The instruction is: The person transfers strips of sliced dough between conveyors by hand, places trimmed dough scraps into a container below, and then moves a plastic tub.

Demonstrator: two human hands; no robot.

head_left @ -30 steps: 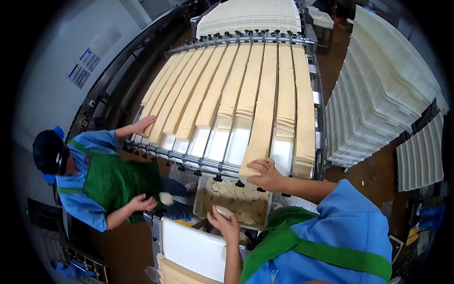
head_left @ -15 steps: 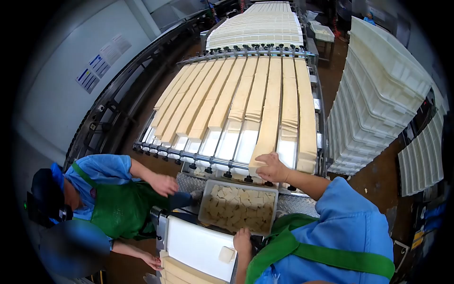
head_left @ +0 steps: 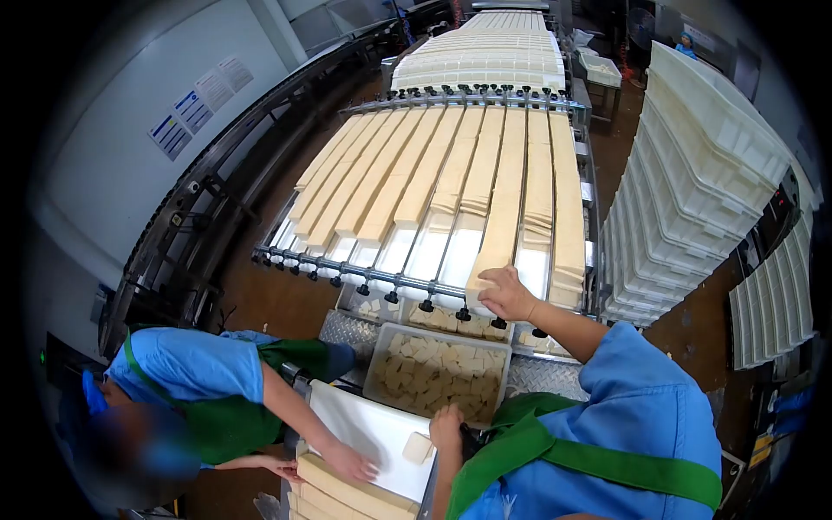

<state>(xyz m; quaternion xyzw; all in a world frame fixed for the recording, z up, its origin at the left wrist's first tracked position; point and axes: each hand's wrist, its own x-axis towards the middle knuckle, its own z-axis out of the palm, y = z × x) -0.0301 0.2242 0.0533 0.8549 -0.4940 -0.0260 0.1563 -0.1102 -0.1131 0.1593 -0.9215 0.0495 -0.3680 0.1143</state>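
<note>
My right hand grips the near end of a long pale-yellow, tofu-like strip, with its fingers bent over the end face. This strip reaches closer to me than its neighbours on the slatted conveyor. My left hand is low, at the near edge of a bin of square, pale cut pieces. Its fingers are curled, and what they close on is hidden. Just below it, a single pale square slice lies on a white board.
A co-worker in a green apron bends in from the left, one hand over strips on the board. Tall stacked white crates stand at right. Black knobs line the conveyor's front bar.
The co-worker has leaned forward, bringing one hand from beside the bin down over the board. The view has shifted slightly, showing more trays of pieces under the conveyor. My right hand stays on the strip.
</note>
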